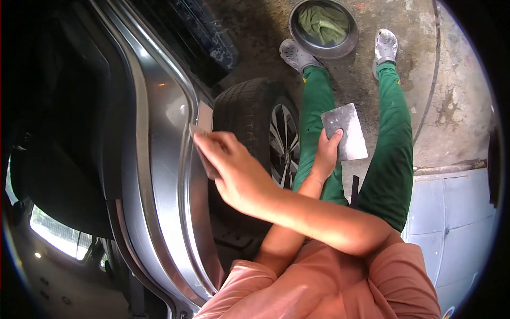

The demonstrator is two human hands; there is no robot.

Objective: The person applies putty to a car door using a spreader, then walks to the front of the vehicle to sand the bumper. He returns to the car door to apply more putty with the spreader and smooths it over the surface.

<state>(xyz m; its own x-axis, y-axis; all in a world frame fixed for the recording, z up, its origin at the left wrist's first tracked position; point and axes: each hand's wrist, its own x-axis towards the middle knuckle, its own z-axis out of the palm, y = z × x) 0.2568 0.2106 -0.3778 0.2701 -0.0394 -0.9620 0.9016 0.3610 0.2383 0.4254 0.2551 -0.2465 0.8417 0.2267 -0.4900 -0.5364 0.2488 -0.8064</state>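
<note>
My right hand (236,170) reaches across to the car's silver-grey body panel (167,138), above the wheel. Its fingers are closed on a thin flat spreader (208,164), partly hidden by the hand, whose edge meets the panel's rim. Just beyond the fingertips, a pale pinkish patch (205,116) shows on that rim. Under the crossing right arm, my left hand (329,151) grips a rectangular flat board (345,132), thumb on top. Grey and whitish smears cover the board's face.
Close by the panel stands a tyre with a spoked wheel (284,138). A dark basin (340,53) holding a green cloth (324,24) sits on the stained concrete floor between my feet. The open car interior (58,133) lies at left; a pale blue-white panel (451,212) is at right.
</note>
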